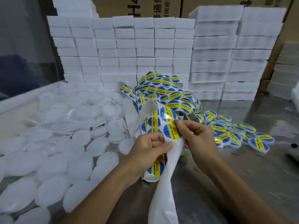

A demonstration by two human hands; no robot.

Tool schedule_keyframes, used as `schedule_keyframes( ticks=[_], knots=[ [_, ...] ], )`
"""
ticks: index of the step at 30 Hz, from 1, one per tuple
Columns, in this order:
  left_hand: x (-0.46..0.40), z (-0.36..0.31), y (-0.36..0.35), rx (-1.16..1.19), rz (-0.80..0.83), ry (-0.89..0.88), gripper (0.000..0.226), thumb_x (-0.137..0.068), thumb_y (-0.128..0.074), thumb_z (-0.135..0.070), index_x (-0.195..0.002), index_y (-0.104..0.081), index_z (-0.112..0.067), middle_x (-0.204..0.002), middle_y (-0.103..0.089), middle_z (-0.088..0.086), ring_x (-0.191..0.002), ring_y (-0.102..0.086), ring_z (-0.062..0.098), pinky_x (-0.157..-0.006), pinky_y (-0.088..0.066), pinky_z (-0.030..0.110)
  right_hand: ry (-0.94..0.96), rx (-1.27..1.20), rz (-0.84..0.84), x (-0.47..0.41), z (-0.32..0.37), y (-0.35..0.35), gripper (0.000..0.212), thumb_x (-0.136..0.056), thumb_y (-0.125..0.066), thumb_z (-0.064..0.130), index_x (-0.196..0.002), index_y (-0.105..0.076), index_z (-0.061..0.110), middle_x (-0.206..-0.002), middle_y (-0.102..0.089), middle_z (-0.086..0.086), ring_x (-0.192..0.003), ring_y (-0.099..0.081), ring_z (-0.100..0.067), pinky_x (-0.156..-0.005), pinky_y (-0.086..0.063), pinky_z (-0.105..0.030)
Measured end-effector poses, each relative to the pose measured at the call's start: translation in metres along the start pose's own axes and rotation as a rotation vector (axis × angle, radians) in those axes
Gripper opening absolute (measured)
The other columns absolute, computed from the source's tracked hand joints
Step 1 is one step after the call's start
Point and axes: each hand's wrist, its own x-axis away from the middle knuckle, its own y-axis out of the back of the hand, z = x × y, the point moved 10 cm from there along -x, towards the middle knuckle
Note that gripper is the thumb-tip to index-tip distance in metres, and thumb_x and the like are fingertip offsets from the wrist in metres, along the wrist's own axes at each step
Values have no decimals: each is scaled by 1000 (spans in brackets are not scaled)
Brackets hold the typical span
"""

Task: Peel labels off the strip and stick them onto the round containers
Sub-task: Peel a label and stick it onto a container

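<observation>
Pinching the white label strip (pixel 168 147), the left hand (pixel 148 151) also holds a labelled round container (pixel 154 171) beneath it. Right hand (pixel 199 139) fingertips pinch a blue-and-yellow "SOLDERING PASTE" label (pixel 171 132) on the strip. Unlabelled white containers (pixel 53 159) lie left; labelled containers (pixel 239 131) lie right on the metal table (pixel 242 183).

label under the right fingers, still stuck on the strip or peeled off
Partly peeled. The right hand pinches the label at its edge, while most of it lies on the strip, which the left hand holds.

Packing wkshop: stacked white boxes (pixel 145 50), cartons (pixel 137 5)
</observation>
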Motion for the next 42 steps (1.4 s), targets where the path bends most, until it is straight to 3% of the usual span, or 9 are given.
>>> schedule_keyframes(
  ticks=[4, 8, 13, 21, 24, 27, 32, 38, 42],
  knots=[
    [-2, 0, 14, 89, -72, 2, 13, -91, -62, -13, -93, -75, -18, -100, -75, 12, -89, -71, 24, -78, -55, 37, 2, 0, 236, 7, 1, -25, 40, -70, -79, 25, -110, -74, 24, -114, -72, 8, -94, -73, -15, -75, -59, -28],
    [-3, -4, 21, 52, -134, -44, 19, -95, -59, -12, -90, -76, -19, -95, -76, 11, -88, -71, 23, -84, -56, 41, 83, 164, 192, 10, 8, -26, 27, -73, -76, 32, -99, -78, 23, -111, -70, -1, -93, -60, -51, -77, -52, -56],
    [-2, -8, 27, -43, -210, -83, 14, -93, -62, -17, -95, -76, -22, -93, -76, 6, -92, -72, 25, -90, -56, 49, 202, 312, 146, 11, 18, -26, 13, -83, -75, 16, -88, -78, 28, -116, -59, -4, -88, -61, 7, -74, -54, -23],
    [-1, -9, 19, -165, -177, -83, 20, -95, -61, -11, -108, -68, -25, -89, -77, 0, -94, -70, 28, -90, -55, 47, 26, 110, -6, 3, 4, -6, 9, -84, -74, 11, -79, -80, 16, -83, -69, -6, -66, -60, -6, -56, -47, -15],
    [-1, -7, 21, -187, -189, -71, 26, -95, -60, -13, -98, -66, -37, -86, -77, -2, -85, -71, 23, -85, -57, 43, -138, -65, -174, 0, -11, 18, 11, -86, -73, 17, -77, -80, 17, -60, -59, 4, -50, -46, -7, -47, -42, -19],
    [-1, -5, 25, -166, -225, -66, 17, -95, -60, -13, -101, -65, -28, -87, -71, 19, -65, -59, 31, -63, -55, 48, -185, -232, -251, -2, -15, 33, 14, -86, -73, 18, -73, -78, 17, -67, -67, 2, -57, -57, -7, -51, -48, -17],
    [0, -3, 37, -127, -322, -74, 13, -91, -64, -11, -92, -52, -13, -64, -66, 7, -36, -47, 24, -37, -40, 24, -169, -414, -99, -4, -12, 17, 20, -71, -73, 15, -91, -78, 10, -84, -75, -3, -76, -71, -11, -68, -55, -18],
    [0, -4, 32, -138, -307, -50, 10, -91, -64, -11, -85, -69, -17, -67, -69, 6, -49, -60, 27, -40, -43, 26, -168, -395, 216, 10, -9, -31, 22, -70, -71, 13, -89, -79, 7, -85, -74, -18, -83, -72, -22, -76, -58, -29],
    [0, -6, 27, 53, -222, -21, 30, -93, -45, -4, -88, -73, -15, -72, -68, 9, -58, -62, 24, -40, -43, 26, -194, -303, 178, 12, -15, -33, 17, -71, -73, 19, -83, -78, 8, -97, -74, -21, -92, -72, -29, -80, -59, -34]
  ],
)
